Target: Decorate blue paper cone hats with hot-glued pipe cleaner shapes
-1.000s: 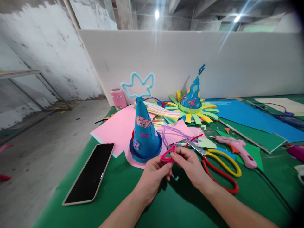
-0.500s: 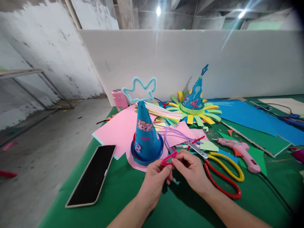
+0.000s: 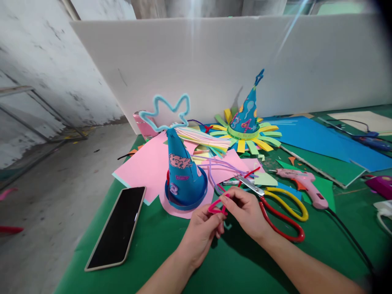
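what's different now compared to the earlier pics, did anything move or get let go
The right hand's fingers have shifted up toward the top corner of the bent pink strip; the left hand keeps its hold. Nothing was let go or newly picked up. The head camera has tilted down, dropping the ceiling lights from view. The near blue hat, phone, scissors and glue gun stayed put.

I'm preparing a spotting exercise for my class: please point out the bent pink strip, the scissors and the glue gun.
Bent pink strip (image 3: 211, 209): head view, on its left bend.
Scissors (image 3: 259, 191): head view, on the metal near the pivot.
Glue gun (image 3: 303, 177): head view, on its pink body.
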